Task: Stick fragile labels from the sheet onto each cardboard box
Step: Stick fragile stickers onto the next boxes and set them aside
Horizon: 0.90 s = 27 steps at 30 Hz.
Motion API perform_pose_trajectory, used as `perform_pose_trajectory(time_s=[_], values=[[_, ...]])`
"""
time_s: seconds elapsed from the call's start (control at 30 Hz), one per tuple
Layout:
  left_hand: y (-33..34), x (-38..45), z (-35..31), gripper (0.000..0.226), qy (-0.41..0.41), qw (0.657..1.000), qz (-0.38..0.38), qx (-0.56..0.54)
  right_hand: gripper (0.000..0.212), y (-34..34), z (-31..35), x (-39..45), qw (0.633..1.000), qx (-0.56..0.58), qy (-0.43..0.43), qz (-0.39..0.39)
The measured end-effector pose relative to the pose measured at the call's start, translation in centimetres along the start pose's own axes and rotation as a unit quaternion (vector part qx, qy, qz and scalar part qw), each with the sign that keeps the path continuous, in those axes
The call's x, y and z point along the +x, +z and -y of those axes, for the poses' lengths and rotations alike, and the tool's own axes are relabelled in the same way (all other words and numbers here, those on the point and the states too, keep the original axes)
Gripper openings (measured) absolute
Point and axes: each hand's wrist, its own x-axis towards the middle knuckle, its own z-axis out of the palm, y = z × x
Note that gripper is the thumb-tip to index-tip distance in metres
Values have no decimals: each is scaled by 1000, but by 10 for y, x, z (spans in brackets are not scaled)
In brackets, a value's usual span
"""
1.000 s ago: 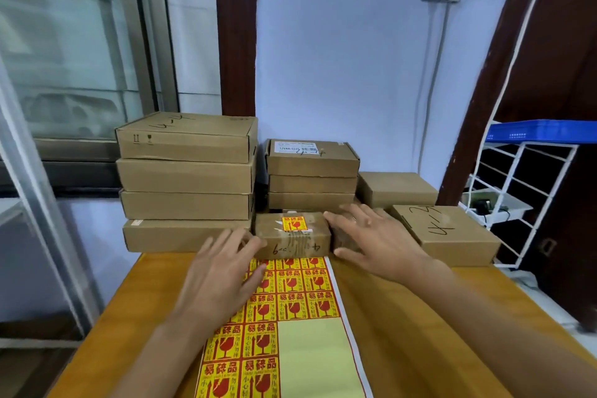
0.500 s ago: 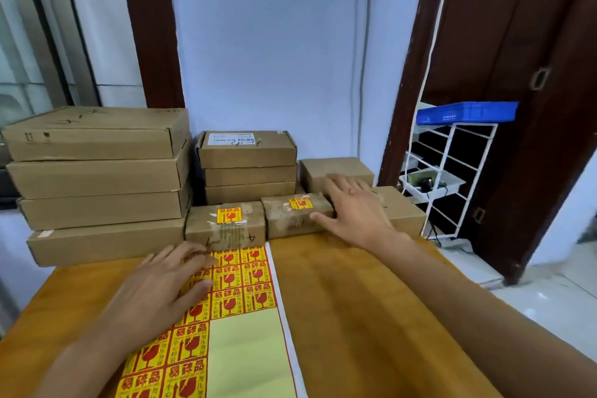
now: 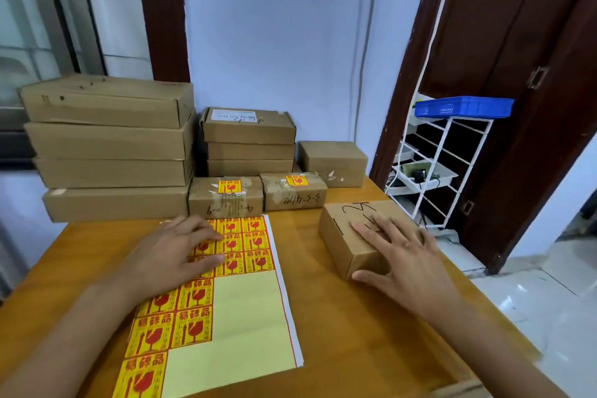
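A sheet of red-and-yellow fragile labels [image 3: 245, 317] lies flat on the wooden table [image 3: 339, 339], with part of its yellow backing bare. My left hand [image 3: 174, 252] rests flat on the sheet's upper labels. To the right stands a small cardboard box [image 3: 339, 236] with black handwriting on top and no label. My right hand [image 3: 400, 255] lies on its top with fingers spread and the thumb against its near face. Two small boxes behind the sheet, a left one [image 3: 226, 203] and a right one [image 3: 292, 195], each carry a fragile label.
Flat cardboard boxes are stacked at the back left [image 3: 106, 145] and back centre [image 3: 248, 139]. One plain small box [image 3: 332, 158] stands by the wall. A white wire rack [image 3: 442, 171] with a blue tray [image 3: 465, 107] stands beyond the table's right edge.
My right hand has brought the handwritten box from the back right toward me, beside the sheet. My left hand has slid slightly up the sheet. The view has swung right.
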Motion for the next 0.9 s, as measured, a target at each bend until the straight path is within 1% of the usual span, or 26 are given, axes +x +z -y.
perform_pose_trajectory(time_s=[0.1, 0.23, 0.27, 0.33, 0.43, 0.5, 0.57, 0.63, 0.77, 0.83, 0.9], values=[[0, -2, -6, 92, -7, 1000, 4, 11, 91, -1, 32, -8, 1000, 12, -7, -2], [-5, -10, -11, 84, -28, 999, 18, -9, 92, -4, 52, -4, 999, 38, -8, 6], [-6, -12, -13, 83, -28, 999, 18, -15, 91, -6, 59, -6, 999, 47, -21, -8], [-6, -13, -18, 79, -18, 1000, 17, -4, 80, -11, 81, -11, 993, 74, -71, -56], [-3, -11, -33, 81, 10, 999, 34, -30, 51, -9, 116, -11, 975, 118, -172, -77], [-1, -10, -46, 81, 44, 997, 54, -40, 36, -1, 131, -1, 963, 90, -227, -109], [1, -9, -51, 77, 57, 995, 62, -44, 30, 4, 142, 14, 954, 62, -260, -136], [-1, -8, -48, 80, 56, 996, 53, -54, 30, 1, 153, 29, 954, 84, -262, -116], [-3, -9, -35, 83, 37, 998, 45, -39, 29, 14, 168, 52, 955, 161, -251, -6], [-3, -9, -29, 85, 20, 998, 52, -37, 31, 25, 170, 58, 947, 184, -261, 8], [-5, -8, -25, 81, 12, 998, 53, -40, 38, 30, 167, 63, 944, 203, -257, 21]])
